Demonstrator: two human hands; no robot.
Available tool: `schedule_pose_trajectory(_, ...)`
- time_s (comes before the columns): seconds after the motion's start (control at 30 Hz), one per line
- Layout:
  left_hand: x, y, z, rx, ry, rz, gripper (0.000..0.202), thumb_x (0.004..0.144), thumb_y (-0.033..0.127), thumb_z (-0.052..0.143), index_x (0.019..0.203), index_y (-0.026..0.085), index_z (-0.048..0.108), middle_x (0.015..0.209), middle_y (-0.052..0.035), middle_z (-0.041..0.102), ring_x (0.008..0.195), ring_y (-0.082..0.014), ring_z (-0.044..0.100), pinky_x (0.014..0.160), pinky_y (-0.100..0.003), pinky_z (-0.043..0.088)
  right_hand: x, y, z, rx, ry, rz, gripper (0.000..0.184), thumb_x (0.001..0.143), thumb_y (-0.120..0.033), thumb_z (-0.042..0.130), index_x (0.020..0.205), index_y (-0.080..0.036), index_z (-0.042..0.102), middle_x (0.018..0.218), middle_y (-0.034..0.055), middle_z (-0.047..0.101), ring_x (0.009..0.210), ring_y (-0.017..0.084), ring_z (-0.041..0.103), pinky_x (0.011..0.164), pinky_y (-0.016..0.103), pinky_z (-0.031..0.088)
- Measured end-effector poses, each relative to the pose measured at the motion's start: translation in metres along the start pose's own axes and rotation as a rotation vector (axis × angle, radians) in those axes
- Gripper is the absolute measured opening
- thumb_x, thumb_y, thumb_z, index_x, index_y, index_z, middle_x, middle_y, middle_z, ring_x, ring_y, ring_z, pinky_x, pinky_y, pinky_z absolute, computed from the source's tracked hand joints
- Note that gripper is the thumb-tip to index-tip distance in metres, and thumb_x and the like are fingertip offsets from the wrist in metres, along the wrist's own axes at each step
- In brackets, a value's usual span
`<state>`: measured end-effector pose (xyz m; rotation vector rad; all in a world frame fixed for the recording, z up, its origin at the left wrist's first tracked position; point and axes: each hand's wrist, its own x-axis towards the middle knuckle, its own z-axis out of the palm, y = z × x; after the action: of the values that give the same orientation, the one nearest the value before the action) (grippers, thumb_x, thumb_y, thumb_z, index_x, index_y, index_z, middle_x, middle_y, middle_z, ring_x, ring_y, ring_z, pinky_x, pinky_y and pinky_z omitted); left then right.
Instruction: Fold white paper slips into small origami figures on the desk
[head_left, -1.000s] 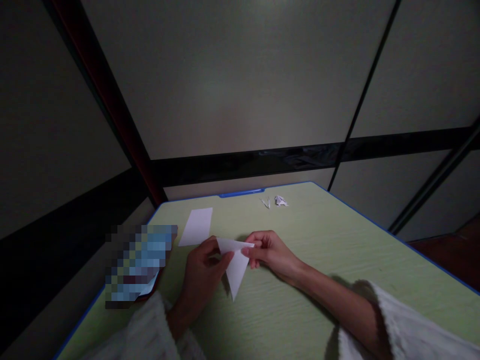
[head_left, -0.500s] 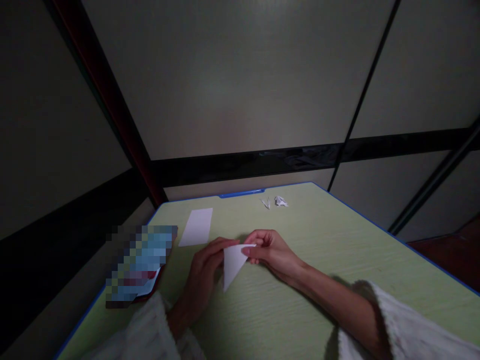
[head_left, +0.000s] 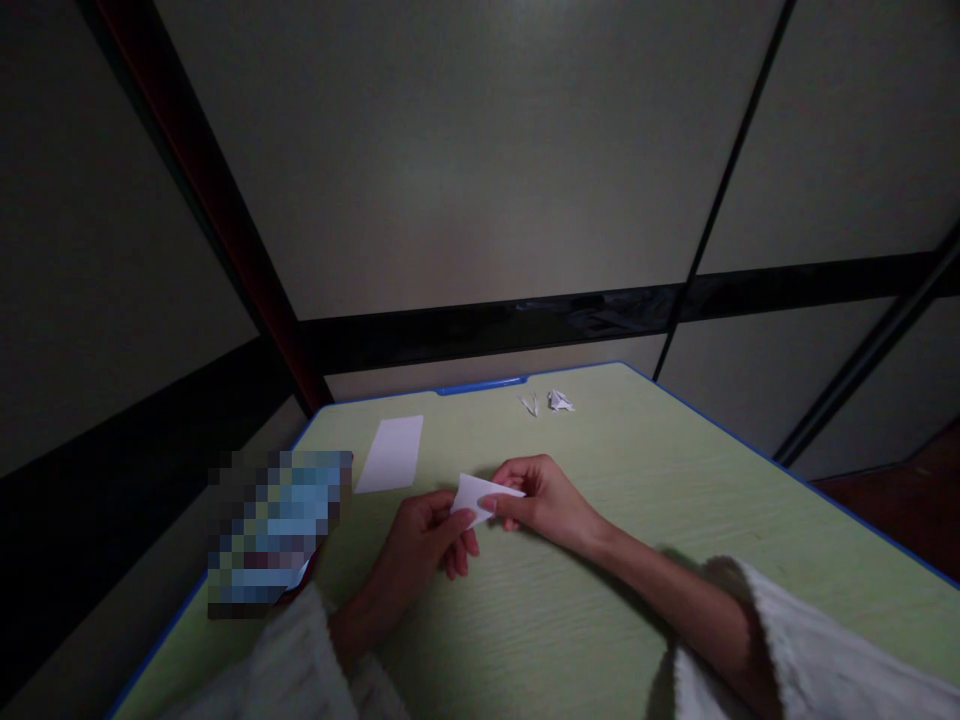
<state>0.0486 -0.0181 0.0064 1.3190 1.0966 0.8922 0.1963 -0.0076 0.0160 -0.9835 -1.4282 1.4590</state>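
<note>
A small piece of folded white paper (head_left: 469, 494) is held between my two hands, just above the table. My left hand (head_left: 427, 540) pinches its left side, thumb on top and the other fingers curled underneath. On the right, my right hand (head_left: 544, 500) grips the opposite corner, its thumb lying flat across the paper. The fingers behind the paper are partly hidden. Beyond my left hand a flat white sheet of paper (head_left: 391, 453) lies on the table.
The pale green table (head_left: 637, 470) has a blue edge. Near its far side lie a small folded paper figure (head_left: 559, 401) and thin paper strips (head_left: 531, 404). A blurred-out flat object (head_left: 289, 530) rests at the left. A panelled wall (head_left: 480, 180) rises behind.
My left hand has shifted its grip, its thumb now over the front of the folded paper. The paper has turned; its point no longer hangs downward. My right hand keeps its hold.
</note>
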Motion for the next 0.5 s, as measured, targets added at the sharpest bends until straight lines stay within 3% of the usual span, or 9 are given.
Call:
schedule_pose_trajectory(0.1, -0.001, 0.002, 0.0, 0.044, 0.039, 0.0, 0.016, 0.06, 0.025, 0.055, 0.05, 0.012, 0.053, 0.034, 0.0045, 0.05, 0.027, -0.0056, 0.04, 0.03, -0.017, 0.03, 0.0, 0.003, 0.001, -0.084, -0.073, 0.006, 0.022, 0.052, -0.027, 0.066, 0.054, -0.009, 0.054, 0.046, -0.0028, 0.052, 0.036, 0.004, 0.043, 0.037, 0.015, 0.033)
schedule_pose_trajectory(0.2, -0.003, 0.008, 0.0, 0.028, 0.173, 0.011, 0.014, 0.057, 0.023, 0.058, 0.05, 0.012, 0.053, 0.037, 0.004, 0.052, 0.031, -0.0058, 0.042, 0.034, -0.017, 0.032, -0.001, 0.003, 0.003, -0.034, -0.129, 0.012, 0.024, 0.051, -0.029, 0.066, 0.059, -0.009, 0.055, 0.052, -0.0018, 0.054, 0.043, 0.005, 0.046, 0.043, 0.017, 0.037)
schedule_pose_trajectory(0.3, -0.005, 0.012, 0.001, -0.044, 0.275, 0.073, 0.017, 0.059, 0.025, 0.058, 0.048, 0.013, 0.052, 0.039, 0.0039, 0.052, 0.035, -0.0054, 0.042, 0.037, -0.017, 0.032, -0.003, 0.001, 0.007, -0.042, -0.185, 0.02, 0.026, 0.05, -0.03, 0.067, 0.061, -0.009, 0.058, 0.05, -0.0028, 0.053, 0.043, 0.004, 0.043, 0.043, 0.016, 0.034)
schedule_pose_trajectory(0.5, -0.007, 0.013, 0.001, -0.063, 0.221, 0.079, 0.025, 0.063, 0.027, 0.055, 0.044, 0.013, 0.05, 0.037, 0.004, 0.048, 0.034, -0.0064, 0.041, 0.038, -0.018, 0.032, -0.009, 0.001, 0.014, 0.034, -0.252, -0.003, 0.036, 0.068, -0.042, 0.049, 0.066, -0.007, 0.059, 0.056, 0.0025, 0.056, 0.049, 0.008, 0.049, 0.049, 0.02, 0.038)
